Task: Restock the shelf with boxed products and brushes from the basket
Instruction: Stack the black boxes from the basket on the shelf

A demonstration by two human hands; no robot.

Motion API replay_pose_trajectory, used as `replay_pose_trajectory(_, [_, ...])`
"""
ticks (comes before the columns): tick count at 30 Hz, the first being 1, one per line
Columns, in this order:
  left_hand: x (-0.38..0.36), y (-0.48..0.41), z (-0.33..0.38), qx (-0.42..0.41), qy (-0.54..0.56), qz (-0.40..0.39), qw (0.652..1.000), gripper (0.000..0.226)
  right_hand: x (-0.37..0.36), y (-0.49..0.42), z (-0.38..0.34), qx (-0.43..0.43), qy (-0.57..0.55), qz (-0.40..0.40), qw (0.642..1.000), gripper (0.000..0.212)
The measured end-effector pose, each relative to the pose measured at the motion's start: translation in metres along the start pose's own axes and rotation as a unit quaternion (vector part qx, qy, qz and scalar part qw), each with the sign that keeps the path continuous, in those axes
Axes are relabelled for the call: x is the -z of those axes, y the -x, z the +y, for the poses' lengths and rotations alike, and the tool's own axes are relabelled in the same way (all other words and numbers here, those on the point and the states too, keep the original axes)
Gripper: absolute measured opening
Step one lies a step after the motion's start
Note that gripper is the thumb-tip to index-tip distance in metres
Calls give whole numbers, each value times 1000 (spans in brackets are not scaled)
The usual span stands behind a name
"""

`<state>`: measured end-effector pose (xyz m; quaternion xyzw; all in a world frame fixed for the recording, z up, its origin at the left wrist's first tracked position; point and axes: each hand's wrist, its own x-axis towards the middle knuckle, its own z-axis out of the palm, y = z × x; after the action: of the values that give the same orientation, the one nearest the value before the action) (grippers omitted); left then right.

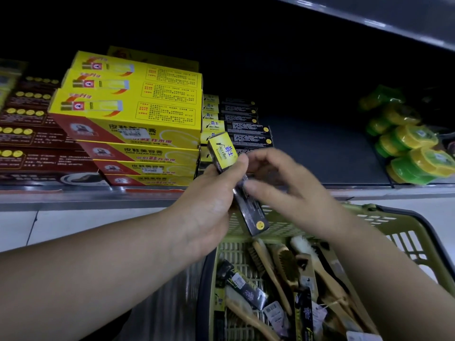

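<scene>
My left hand [209, 207] grips a long black box with a yellow end [248, 207], tilted, in front of the shelf edge. My right hand [290, 190] touches the same box from the right with thumb and fingertips, fingers spread. Below sits the olive basket [394, 232] holding several wooden brushes [283, 264] and black packaged items [248, 291]. On the shelf [327, 153], a stack of matching black-and-yellow boxes [236, 119] stands just behind the held box.
Yellow-and-red shoe cream boxes [138, 119] are stacked left of the black ones, with dark red boxes [29, 134] farther left. Green-and-yellow round tins [406, 143] pile at the shelf's right. A bare dark stretch of shelf lies between. An upper shelf [369, 20] overhangs.
</scene>
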<state>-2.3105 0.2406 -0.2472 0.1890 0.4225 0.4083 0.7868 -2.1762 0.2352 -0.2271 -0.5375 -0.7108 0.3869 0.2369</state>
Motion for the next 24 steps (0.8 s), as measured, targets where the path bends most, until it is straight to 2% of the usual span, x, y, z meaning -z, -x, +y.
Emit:
replay_pose_trajectory(2, [-3,0,0,11,-3,-13,1000,35,-7,15,-3,-10,-16,-14,1000,49])
replay_pose_trajectory(3, [-4,0,0,13,-6,-18,1000,36,-9,19,-3,-13,-20,-3,1000,48])
replay_pose_trajectory(6, [-2,0,2,11,-22,-31,999,43,-7,17,-1,-23,-7,61,998,29])
replay_pose_trajectory(9, [2,0,6,11,-21,-1,1000,36,11,0,5,-29,80,135,987,24])
replay_pose_trajectory(13, [4,0,8,5,9,37,999,11,34,-46,12,4,228,179,957,37])
replay_pose_trajectory(17, [4,-1,9,9,16,45,999,3,39,-97,25,-41,344,126,930,41])
replay_pose_trajectory(22, [5,-3,10,14,14,47,999,3,27,-120,37,-75,308,-19,948,41])
replay_pose_trajectory(24, [5,-3,10,17,17,48,999,3,20,-121,40,-83,287,-37,954,45])
